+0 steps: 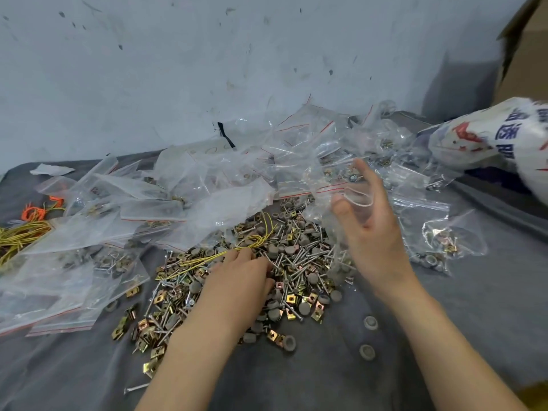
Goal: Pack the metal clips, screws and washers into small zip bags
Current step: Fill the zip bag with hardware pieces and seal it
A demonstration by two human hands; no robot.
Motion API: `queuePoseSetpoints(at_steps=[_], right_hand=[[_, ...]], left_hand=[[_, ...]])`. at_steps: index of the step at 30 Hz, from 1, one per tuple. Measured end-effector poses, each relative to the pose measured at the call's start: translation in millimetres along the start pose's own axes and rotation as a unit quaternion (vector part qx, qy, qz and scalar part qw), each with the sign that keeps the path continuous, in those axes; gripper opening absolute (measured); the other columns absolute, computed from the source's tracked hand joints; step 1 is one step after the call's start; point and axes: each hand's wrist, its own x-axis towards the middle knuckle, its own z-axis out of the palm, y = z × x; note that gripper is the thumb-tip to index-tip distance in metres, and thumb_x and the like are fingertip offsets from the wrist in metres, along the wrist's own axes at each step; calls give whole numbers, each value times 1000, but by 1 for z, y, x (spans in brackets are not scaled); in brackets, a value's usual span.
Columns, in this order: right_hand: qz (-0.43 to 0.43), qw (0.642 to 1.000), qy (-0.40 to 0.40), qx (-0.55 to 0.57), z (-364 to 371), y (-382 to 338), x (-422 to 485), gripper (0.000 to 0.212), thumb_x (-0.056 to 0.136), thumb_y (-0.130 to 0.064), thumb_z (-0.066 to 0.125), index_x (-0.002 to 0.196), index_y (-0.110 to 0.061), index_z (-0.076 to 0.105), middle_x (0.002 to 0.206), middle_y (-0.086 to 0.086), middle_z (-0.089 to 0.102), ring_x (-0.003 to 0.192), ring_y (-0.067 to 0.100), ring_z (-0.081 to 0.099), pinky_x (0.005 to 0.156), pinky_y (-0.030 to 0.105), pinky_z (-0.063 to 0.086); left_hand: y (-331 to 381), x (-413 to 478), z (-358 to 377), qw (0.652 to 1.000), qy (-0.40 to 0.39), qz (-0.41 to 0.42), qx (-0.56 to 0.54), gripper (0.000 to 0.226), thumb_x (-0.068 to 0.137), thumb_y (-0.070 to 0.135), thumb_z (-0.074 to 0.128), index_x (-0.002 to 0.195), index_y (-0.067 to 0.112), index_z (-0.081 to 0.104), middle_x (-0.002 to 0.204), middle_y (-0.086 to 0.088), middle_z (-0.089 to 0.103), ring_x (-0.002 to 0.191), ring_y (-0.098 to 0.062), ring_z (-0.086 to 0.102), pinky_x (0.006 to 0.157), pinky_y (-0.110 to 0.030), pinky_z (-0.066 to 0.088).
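A loose heap of hardware [296,262] lies on the grey cloth: brass-coloured metal clips [148,324], long screws [302,256] and round grey washers [302,307]. My left hand [240,280] rests palm down on the heap, fingers curled into the parts; what it grips is hidden. My right hand [367,221] is raised over the heap's right side and holds a small clear zip bag [335,185], pinched near its mouth. Filled and empty zip bags [166,203] with red seal lines are piled behind and to the left.
Yellow wire ties [249,241] lie across the heap, and more yellow and orange ties [26,229] sit at the far left. A printed white sack [498,137] and a cardboard box [527,54] stand at the right. Packed bags [439,247] lie right of my hand. A wall [207,69] closes the back.
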Motion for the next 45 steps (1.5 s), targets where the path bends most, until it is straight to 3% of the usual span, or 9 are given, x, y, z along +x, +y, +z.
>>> queuePoseSetpoints(at_steps=[8,16,19,22,27,35,38,41,45], right_hand=[[3,1000,6,-6,0,-5,-2,52,101,-42,57,143,-55,29,115,-33,59,100,-1,66,85,38,58],[14,999,-33,-23,-1,-1,-11,74,85,-58,67,148,-52,28,122,-37,56,101,-1,66,88,30,56],[23,998,-35,-50,0,2,-15,81,81,-63,68,148,-57,23,117,-36,59,101,-5,63,82,17,47],[44,997,-45,-55,5,6,-21,84,84,-56,72,148,-58,18,110,-13,69,102,-2,62,85,18,45],[13,995,-72,-74,14,4,-26,81,85,-58,69,148,-59,18,123,-31,57,114,-19,51,84,3,42],[-12,990,-93,-105,14,5,-27,76,86,-62,62,144,-68,13,122,-51,45,115,-26,43,87,-5,31],[-8,991,-88,-98,9,6,-26,73,91,-57,64,145,-67,16,131,-42,50,122,-17,48,96,10,40],[8,992,-89,-84,5,6,-25,74,85,-65,59,146,-65,17,136,-25,55,122,1,58,100,32,50],[10,995,-76,-66,1,8,-23,77,82,-66,58,149,-58,21,122,-29,59,103,0,65,83,22,50]], left_hand=[[-3,4,1,999,31,22,-7,26,100,46,48,121,35,59,121,10,53,120,-15,42,100,-32,39],[-22,0,3,989,73,24,-129,25,99,50,44,102,34,63,96,18,61,93,-1,55,82,-27,50],[-23,-2,-5,948,121,6,-293,18,97,46,49,91,36,63,77,14,67,68,1,59,57,-16,45],[-10,0,-21,889,192,27,-415,15,95,40,56,86,34,67,81,20,69,72,-1,62,60,-13,45],[14,9,-46,840,228,80,-486,5,94,34,63,93,35,68,84,17,70,76,-1,64,66,-11,46],[18,19,-51,883,228,107,-396,20,94,49,55,109,39,64,98,26,65,86,6,61,67,-6,43],[2,16,-54,883,228,91,-399,19,92,56,48,103,47,60,101,34,62,87,9,62,67,-5,45],[-10,12,-46,922,157,73,-345,9,95,47,51,98,48,59,92,33,64,85,13,60,66,-4,44],[-6,-1,-21,966,46,84,-238,13,98,45,51,107,45,60,92,30,61,87,16,55,69,-6,44]])
